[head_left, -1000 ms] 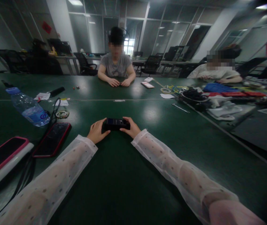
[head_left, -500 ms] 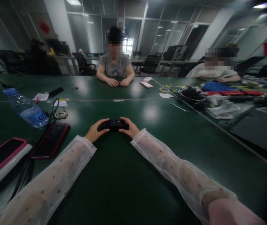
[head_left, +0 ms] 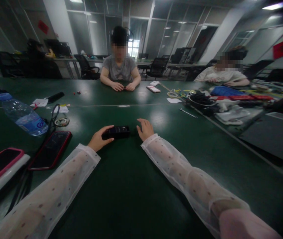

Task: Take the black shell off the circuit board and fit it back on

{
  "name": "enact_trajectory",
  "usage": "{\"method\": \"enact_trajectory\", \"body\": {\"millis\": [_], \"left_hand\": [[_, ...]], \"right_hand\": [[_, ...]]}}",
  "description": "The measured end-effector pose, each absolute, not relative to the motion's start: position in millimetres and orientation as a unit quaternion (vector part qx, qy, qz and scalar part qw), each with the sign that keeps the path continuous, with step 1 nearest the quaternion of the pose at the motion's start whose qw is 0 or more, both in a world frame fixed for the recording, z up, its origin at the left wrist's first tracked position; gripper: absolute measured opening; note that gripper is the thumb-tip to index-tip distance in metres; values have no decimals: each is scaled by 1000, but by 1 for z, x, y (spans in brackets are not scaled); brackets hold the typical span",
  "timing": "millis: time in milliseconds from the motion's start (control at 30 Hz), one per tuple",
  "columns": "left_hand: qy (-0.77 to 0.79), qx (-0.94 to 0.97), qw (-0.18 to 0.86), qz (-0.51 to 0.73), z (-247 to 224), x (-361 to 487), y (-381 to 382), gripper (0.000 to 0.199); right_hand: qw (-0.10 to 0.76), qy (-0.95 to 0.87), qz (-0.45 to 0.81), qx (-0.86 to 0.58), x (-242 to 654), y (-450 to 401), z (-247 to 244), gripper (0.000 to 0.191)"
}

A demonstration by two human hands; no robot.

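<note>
A small black box-shaped device [head_left: 118,131] with a dark screen and faint pale markings lies on the green table [head_left: 121,186] before me. My left hand [head_left: 101,137] grips its left end, thumb on the near side and fingers on the far side. To the right of the device, and apart from it, is my right hand [head_left: 145,129], palm down with the fingers spread and nothing in them. Sheer white dotted sleeves cover both forearms.
To the left are a water bottle [head_left: 24,116], a red-cased phone [head_left: 50,149], a pink-edged phone [head_left: 0,162] and black cables. A wrench [head_left: 188,113], bundled cables [head_left: 175,94] and a grey panel [head_left: 273,136] lie to the right. A person [head_left: 120,68] sits opposite; others sit farther off.
My right hand has let go of the device's right end and moved a little right, its fingers opening. My left hand still holds the left end.
</note>
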State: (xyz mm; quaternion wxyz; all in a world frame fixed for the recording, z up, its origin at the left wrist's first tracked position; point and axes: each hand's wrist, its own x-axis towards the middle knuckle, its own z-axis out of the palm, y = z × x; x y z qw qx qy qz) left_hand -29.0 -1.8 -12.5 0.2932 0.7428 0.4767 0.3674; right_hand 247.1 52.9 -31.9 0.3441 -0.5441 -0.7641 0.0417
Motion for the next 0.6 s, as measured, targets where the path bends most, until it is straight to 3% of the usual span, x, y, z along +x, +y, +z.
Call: {"method": "enact_trajectory", "body": {"millis": [133,467,600], "left_hand": [[481,732,307,373,-14,-30,0,62],[469,680,281,489,-11,-24,-5,56],[507,630,199,554,-10,-23,-5,54]], "right_hand": [[210,-792,7,-573,254,56,-34,34],[199,-794,-6,-574,251,57,-37,34],[204,-793,-5,-574,251,56,-35,33]]}}
